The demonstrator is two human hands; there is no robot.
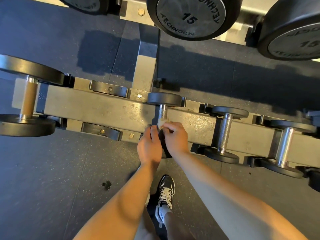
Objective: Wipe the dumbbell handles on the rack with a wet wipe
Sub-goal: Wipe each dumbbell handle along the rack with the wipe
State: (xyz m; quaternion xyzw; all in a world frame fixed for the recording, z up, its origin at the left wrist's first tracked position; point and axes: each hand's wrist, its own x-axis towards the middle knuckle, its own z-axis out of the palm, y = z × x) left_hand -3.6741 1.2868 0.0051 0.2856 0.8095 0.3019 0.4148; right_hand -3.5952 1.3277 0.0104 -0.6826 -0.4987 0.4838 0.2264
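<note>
A small dumbbell lies across the grey rack (107, 110), its knurled metal handle (162, 112) running toward me. My right hand (176, 137) pinches a crumpled wet wipe (161, 122) against the near part of that handle. My left hand (149, 147) grips the dumbbell's near black head (164, 146), which is mostly hidden between my hands. Its far head (164, 99) sits in the back cradle.
Two more small dumbbells (225, 134) (284, 146) lie to the right, a larger one with a brown handle (28, 97) at far left. Two empty cradles (109, 89) sit between. Big 15 dumbbells (190, 18) hang on the upper tier. My shoe (165, 194) stands on the rubber floor.
</note>
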